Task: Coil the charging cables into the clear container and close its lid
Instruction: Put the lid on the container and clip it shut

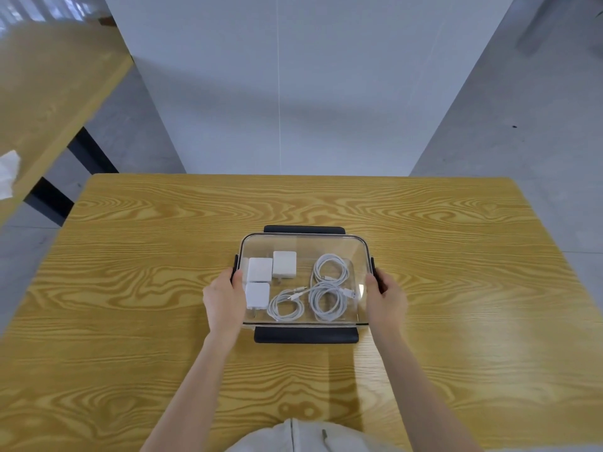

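A clear rectangular container (326, 241) sits mid-table with its transparent lid on top; black latch flaps stick out at the far side (304, 229) and the near side (306, 335). Inside lie three white coiled cables (328, 298) on the right and three white charger bricks (260, 269) on the left. My left hand (224, 303) grips the container's left edge, thumb on the lid. My right hand (386, 300) grips the right edge over its black side latch.
The wooden table (130, 288) extends on all sides of the container. A second wooden table (49, 102) stands at the far left with a white tissue (8, 172) on it. A white partition wall rises behind the table's far edge.
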Motion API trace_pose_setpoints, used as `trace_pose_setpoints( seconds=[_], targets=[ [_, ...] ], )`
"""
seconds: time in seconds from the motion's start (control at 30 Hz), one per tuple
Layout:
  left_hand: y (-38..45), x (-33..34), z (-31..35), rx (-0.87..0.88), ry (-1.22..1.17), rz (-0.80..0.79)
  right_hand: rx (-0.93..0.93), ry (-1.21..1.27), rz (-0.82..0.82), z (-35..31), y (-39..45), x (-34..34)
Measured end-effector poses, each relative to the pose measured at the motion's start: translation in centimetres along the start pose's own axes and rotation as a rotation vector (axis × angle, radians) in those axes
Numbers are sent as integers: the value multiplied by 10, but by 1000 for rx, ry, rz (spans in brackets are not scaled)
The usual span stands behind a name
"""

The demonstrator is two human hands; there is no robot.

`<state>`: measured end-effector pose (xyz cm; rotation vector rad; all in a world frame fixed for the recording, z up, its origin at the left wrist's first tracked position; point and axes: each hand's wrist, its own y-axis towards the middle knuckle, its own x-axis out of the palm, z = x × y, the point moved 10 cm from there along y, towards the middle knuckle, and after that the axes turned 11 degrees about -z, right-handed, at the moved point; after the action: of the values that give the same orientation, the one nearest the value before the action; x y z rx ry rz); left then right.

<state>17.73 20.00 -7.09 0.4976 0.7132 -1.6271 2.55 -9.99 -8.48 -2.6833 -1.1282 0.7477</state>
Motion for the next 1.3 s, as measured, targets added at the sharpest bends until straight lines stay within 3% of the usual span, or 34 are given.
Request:
trace_pose_setpoints(
  seconds=[0.23,0.37,0.5,0.63,0.77,0.9,1.03,1.3],
  targets=[
    [4,-2,-1,-19,-28,-56,-7,-100,-30,-6,7,-4],
    [4,18,19,-7,250,-273,34,-331,-108,-20,26,5],
    [-32,62,81,404,462,-583,-190,-694,-194,-63,37,42],
    [-65,92,89,566,507,-743,-402,-938,-394,-87,39,89],
    [-79,100,78,592,519,-736,-474,-1050,-591,-87,45,113],
    [-81,99,75,649,457,-637,-389,-1056,-706,-84,58,122],
    [-80,94,72,709,341,-550,-361,-1036,-670,-80,67,128],
    [-84,95,69,763,403,-439,-345,-1011,-612,-79,70,127]
  ],
)
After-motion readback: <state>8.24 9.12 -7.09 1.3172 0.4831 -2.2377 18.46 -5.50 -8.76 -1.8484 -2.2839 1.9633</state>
